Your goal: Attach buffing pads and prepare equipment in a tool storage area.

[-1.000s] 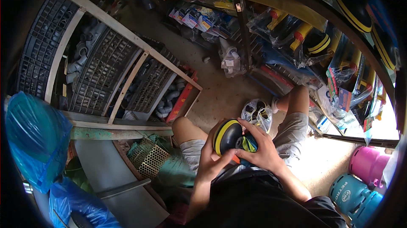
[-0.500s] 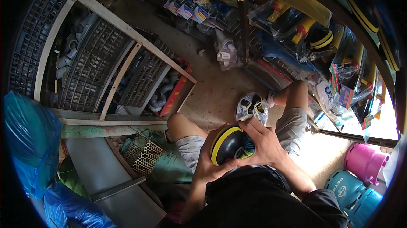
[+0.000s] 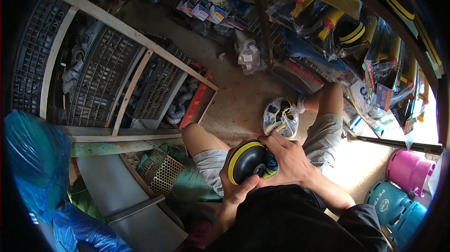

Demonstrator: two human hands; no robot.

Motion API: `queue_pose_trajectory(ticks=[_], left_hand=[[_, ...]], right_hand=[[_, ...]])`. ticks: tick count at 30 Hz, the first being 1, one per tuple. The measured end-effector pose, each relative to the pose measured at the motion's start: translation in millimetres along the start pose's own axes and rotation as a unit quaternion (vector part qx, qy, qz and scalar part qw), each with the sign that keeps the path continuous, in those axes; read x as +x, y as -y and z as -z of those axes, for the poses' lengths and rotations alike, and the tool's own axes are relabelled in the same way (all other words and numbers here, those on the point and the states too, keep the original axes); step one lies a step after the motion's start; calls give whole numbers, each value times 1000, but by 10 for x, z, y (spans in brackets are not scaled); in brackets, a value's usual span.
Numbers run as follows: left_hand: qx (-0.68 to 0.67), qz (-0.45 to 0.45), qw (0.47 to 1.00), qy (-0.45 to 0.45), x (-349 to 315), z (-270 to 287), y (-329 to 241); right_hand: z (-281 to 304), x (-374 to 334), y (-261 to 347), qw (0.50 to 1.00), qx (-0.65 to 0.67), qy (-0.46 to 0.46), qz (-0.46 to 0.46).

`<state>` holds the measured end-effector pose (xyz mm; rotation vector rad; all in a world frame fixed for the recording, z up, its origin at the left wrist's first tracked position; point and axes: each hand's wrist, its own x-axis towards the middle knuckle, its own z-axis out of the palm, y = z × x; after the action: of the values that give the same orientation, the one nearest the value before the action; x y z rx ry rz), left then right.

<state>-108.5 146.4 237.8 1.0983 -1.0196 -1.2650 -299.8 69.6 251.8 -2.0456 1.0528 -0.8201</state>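
Note:
A round black, dome-like piece with a yellow band round its edge is held in front of my waist, its centre hub facing up. My left hand is wrapped round its left and near side, the thumb pressed by the hub. Curled against its right side, my right hand closes on a small dark piece with blue-green and yellow stripes, whose kind I cannot make out. Beyond my hands, on the floor by my right foot, stands a clear plastic bag with black and yellow pieces inside.
Slatted grey racks with grey pipe fittings fill the left. Blue plastic bags stand at the near left. Bagged yellow and black goods hang at the right. Pink and teal gas cylinders stand at the near right.
The black piece has turned so more of its hub side faces up. My left thumb has come onto it beside the hub. My right hand has hardly moved.

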Motion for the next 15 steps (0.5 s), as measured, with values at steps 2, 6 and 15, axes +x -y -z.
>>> queue_pose_trajectory(ticks=[2, 6, 15], left_hand=[[-12, -2, 1000, 6, 4, -15, 12], [-14, 14, 1000, -4, -17, -63, -11], [-104, 19, 994, 41, 122, -29, 54]], right_hand=[[20, -9, -2, 1000, 3, -4, -3], [52, -18, 1, 1000, -12, -5, 6], [-29, -19, -77, 995, 69, 53, -39]])
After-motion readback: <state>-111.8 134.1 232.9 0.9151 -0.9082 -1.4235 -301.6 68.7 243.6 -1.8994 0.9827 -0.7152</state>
